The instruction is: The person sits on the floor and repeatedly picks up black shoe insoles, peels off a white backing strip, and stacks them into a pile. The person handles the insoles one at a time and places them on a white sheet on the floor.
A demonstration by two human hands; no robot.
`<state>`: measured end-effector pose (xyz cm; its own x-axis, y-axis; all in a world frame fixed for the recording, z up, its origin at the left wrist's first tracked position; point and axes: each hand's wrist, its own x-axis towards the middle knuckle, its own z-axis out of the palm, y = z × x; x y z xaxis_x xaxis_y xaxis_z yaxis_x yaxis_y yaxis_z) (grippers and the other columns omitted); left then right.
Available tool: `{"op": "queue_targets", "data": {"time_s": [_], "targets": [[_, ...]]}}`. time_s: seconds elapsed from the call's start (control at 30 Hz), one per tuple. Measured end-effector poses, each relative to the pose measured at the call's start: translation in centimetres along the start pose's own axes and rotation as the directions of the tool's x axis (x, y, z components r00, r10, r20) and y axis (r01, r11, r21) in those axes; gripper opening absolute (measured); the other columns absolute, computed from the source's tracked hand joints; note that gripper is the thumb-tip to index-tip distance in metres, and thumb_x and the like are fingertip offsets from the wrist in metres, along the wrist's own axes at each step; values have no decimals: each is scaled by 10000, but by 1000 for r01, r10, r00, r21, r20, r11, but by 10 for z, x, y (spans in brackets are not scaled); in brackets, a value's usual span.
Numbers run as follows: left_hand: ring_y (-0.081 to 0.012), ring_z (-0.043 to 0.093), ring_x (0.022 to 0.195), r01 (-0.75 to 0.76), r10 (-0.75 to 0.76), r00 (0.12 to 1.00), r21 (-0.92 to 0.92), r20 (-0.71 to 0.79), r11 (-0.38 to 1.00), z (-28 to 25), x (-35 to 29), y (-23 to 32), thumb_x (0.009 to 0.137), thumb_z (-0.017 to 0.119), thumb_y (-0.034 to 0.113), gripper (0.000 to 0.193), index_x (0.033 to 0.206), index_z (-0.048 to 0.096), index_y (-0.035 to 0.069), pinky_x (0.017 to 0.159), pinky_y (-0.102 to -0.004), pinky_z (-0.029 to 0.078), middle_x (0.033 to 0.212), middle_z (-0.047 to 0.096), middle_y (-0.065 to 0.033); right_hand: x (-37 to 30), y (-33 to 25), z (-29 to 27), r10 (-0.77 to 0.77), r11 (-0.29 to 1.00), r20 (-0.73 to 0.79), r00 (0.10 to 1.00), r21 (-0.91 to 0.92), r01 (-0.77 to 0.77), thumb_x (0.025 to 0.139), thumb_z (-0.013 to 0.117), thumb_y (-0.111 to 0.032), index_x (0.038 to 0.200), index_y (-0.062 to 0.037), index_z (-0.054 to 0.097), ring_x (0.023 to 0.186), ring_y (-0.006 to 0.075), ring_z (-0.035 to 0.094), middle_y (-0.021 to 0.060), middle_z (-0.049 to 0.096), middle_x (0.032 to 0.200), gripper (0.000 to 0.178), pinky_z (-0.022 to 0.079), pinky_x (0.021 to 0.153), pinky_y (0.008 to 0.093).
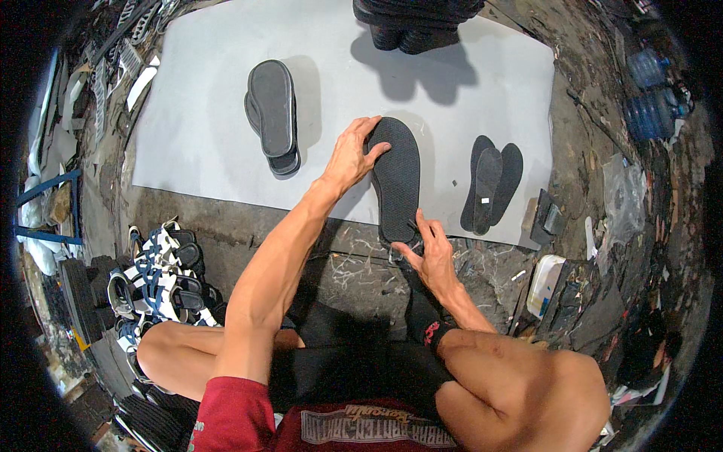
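A black shoe sole with a textured face is held between my two hands, over the near edge of a grey-white sheet. My left hand grips its wide upper end, thumb across the face and fingers along the left edge. Down at the narrower end, my right hand has its thumb and fingers closed round the heel part. A small dark bit shows beside the right fingertips; I cannot tell what it is.
The pale sheet carries stacked dark soles on the left, thin black insoles on the right and a tall black pile at the far edge. Strappy sandals lie heaped by my left knee. Blue water jugs stand far right.
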<state>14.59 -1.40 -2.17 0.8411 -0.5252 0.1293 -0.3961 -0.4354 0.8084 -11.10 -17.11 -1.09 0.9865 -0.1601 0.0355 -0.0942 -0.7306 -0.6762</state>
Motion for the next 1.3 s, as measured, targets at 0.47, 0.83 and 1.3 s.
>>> {"op": "queue_targets", "data": {"time_s": [0.47, 0.83, 1.3], "targets": [[-537, 527, 1459, -424, 58, 836, 575, 546, 700, 27, -31, 77, 939, 730, 200, 641, 1454, 588, -154, 1232, -555, 457, 1478, 603, -350, 129, 59, -109, 129, 972, -220, 967, 222, -79, 1200, 542, -386, 995, -52, 742, 761, 111, 486, -17, 520, 862, 440, 402, 696, 308], [-599, 524, 1467, -217, -325, 772, 706, 547, 674, 88, -41, 113, 968, 704, 247, 567, 1411, 721, -106, 1265, -711, 353, 1488, 626, -411, 235, -22, -45, -386, 922, 608, 694, 241, 302, 1129, 586, -268, 1162, -20, 791, 984, 360, 766, 174, 822, 967, 323, 584, 943, 496], [-624, 566, 1408, -182, -276, 801, 655, 531, 733, 83, -42, 103, 945, 743, 247, 518, 1332, 773, -97, 1261, -645, 387, 1446, 658, -405, 249, -31, -33, -417, 877, 614, 670, 77, 475, 1126, 604, -306, 1075, -65, 783, 1055, 352, 680, 87, 793, 914, 304, 535, 997, 518]]}}
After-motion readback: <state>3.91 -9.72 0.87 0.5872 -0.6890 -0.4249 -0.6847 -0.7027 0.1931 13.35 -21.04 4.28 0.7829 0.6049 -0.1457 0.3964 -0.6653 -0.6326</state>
